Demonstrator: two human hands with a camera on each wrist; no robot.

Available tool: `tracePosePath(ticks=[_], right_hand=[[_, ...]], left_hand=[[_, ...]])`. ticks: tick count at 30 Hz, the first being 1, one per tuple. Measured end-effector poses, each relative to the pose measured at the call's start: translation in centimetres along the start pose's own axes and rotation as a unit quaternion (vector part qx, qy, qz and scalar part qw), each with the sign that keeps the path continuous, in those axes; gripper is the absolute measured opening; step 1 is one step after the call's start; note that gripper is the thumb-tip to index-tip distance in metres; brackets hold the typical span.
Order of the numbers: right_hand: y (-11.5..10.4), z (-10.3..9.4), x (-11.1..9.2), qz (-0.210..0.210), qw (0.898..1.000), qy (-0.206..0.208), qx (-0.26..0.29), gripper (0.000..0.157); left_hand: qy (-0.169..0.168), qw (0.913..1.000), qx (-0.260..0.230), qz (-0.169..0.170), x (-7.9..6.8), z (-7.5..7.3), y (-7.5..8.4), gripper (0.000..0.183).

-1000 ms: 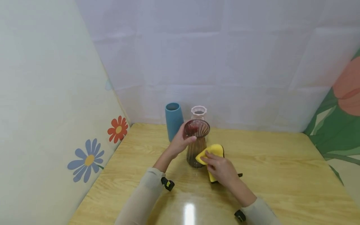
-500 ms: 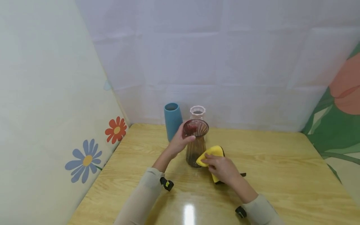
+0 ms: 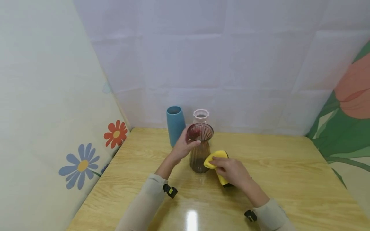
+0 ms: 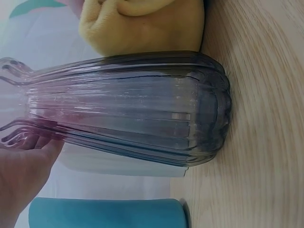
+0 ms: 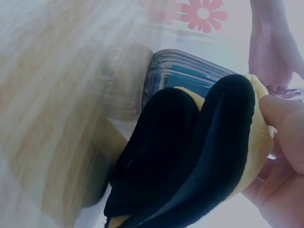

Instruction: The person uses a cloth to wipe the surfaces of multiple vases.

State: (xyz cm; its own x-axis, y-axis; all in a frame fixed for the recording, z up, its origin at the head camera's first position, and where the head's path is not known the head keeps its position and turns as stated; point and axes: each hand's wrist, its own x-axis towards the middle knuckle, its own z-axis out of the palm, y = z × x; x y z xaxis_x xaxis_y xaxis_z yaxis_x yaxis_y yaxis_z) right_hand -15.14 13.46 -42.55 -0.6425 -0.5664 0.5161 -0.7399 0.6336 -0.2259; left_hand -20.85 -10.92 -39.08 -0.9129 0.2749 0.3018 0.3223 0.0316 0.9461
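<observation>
A ribbed, tinted glass vase with a flared rim stands upright on the table. Just below that rim, my left hand grips its neck from the left. My right hand pinches a yellow cloth with a dark underside, close beside the vase's lower right side. In the left wrist view the cloth lies along the wall of the vase. The right wrist view shows the cloth's dark face folded, hanging from my fingers and covering part of the vase.
Behind the vase stand a blue vase on the left and a pale pink one with a scalloped rim, partly hidden. The wooden table meets a white sheet at the back and a flower-patterned wall at the left.
My right hand has shifted slightly right with the cloth, away from the vase's wall. My left hand keeps its grip on the neck. The whole view has drifted a little.
</observation>
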Motion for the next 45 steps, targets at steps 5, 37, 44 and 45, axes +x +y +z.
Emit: tracePosePath(ticks=[5,37,44,45], right_hand=[[0.6,-0.6,-0.2,-0.009,0.999,0.031,-0.003,0.033],[1.9,-3.4,-0.8,-0.017,0.997,0.076,-0.016,0.035],[2.7,-4.2,-0.9,-0.017,0.995,0.092,-0.034,0.036],[2.7,-4.4,-1.0,-0.017,0.995,0.094,-0.036,0.036]], left_hand=[[-0.007,0.9999,-0.009,0.008,0.0,0.4,0.4,0.087],[-0.012,0.9999,-0.008,-0.002,1.0,2.3,0.3,0.089],[-0.009,1.0000,-0.002,0.001,1.6,2.6,0.1,0.091],[-0.010,0.9999,-0.002,0.004,1.7,2.7,0.1,0.092]])
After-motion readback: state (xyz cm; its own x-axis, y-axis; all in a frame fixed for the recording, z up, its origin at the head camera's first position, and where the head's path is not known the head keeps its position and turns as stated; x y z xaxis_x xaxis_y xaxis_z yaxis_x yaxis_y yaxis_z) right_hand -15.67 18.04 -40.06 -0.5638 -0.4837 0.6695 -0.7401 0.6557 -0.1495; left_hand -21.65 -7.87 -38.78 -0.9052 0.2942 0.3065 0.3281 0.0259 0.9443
